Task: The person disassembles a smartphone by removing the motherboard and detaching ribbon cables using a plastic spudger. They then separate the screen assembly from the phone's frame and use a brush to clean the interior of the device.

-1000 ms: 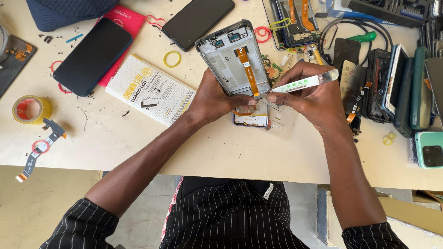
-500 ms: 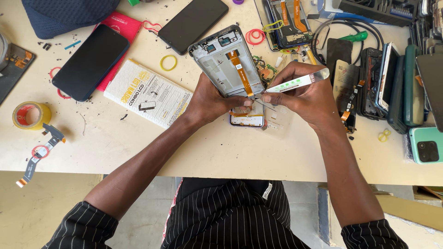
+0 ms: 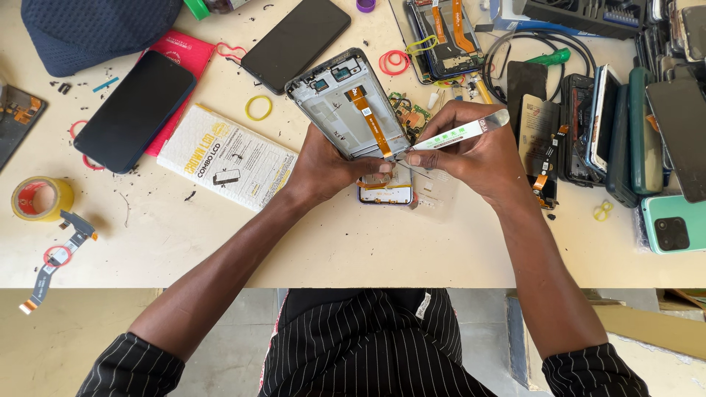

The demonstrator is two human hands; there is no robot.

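My left hand (image 3: 323,167) grips the lower end of an opened phone frame (image 3: 346,103), grey inside with an orange flex cable (image 3: 370,117) running down its middle. My right hand (image 3: 478,151) holds a flat metal pry tool (image 3: 460,134) with a white and green handle; its tip touches the frame's lower right corner. Under both hands a small phone part with a blue edge (image 3: 388,192) lies on the table.
On the cream table (image 3: 346,242) lie a white box (image 3: 228,156), two black screens (image 3: 136,110) (image 3: 296,43), rubber bands, a yellow tape roll (image 3: 40,198), a dark cap (image 3: 95,29), and a crowd of phones and parts at right (image 3: 647,132).
The frame, both hands and the tool have stayed locked together; the tool tip remains at the frame's lower right corner. Only the camera has shifted slightly.
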